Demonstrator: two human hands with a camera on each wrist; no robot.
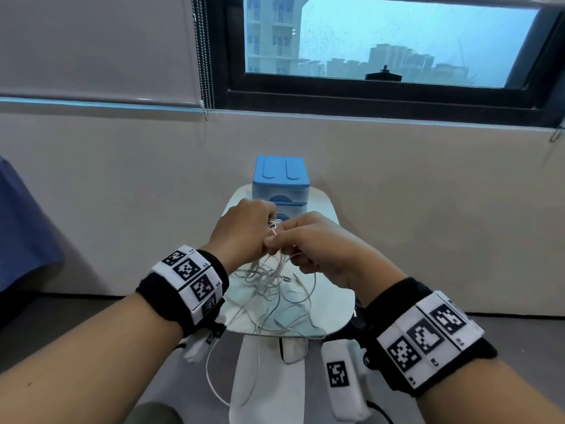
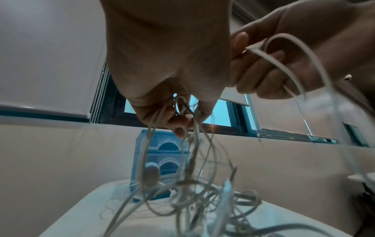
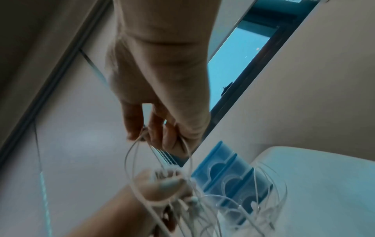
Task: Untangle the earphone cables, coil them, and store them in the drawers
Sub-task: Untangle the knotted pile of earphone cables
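A tangle of white earphone cables point(image 1: 275, 289) hangs from both hands down onto the small white table point(image 1: 333, 298). My left hand point(image 1: 244, 231) grips a bunch of cable strands high above the table. My right hand point(image 1: 302, 240) pinches a strand right beside it, fingertips nearly touching. In the left wrist view the cables point(image 2: 190, 160) drop from the left hand's curled fingers point(image 2: 178, 121), an earbud point(image 2: 150, 174) dangling. In the right wrist view the right hand's fingers point(image 3: 154, 128) pinch thin strands point(image 3: 138, 154). The blue drawer unit point(image 1: 279, 182) stands behind the hands, drawers closed.
The table is narrow, set against a beige wall under a window point(image 1: 391, 38). A bead chain point(image 1: 204, 56) of a roller blind hangs left of the window. One cable loop point(image 1: 214, 381) hangs over the table's near edge toward the floor. A blue cloth point(image 1: 21, 228) lies at far left.
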